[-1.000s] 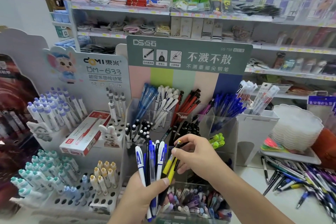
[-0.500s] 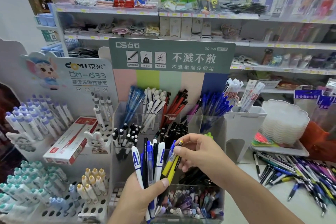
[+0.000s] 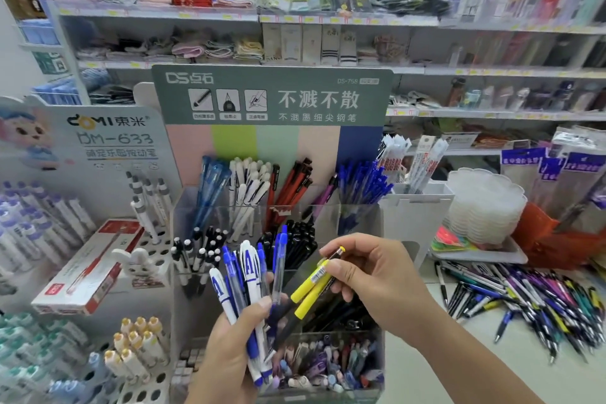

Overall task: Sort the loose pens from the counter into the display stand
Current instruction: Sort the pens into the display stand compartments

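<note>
My left hand grips a fanned bundle of blue and white pens in front of the clear tiered display stand. My right hand pinches two yellow-and-black pens near their tops; their lower ends still sit among the bundle by my left thumb. The stand's compartments hold blue, white, red, purple and black pens behind and below my hands. A heap of loose pens lies on the counter at the right.
A white pen rack with holes and a red-and-white box stand at the left. A white holder, stacked plastic dishes and an orange basket sit right of the stand. Store shelves fill the background.
My right hand has drawn the yellow pens to the right, tilting them away from the bundle. The view shifted slightly left, then back.
</note>
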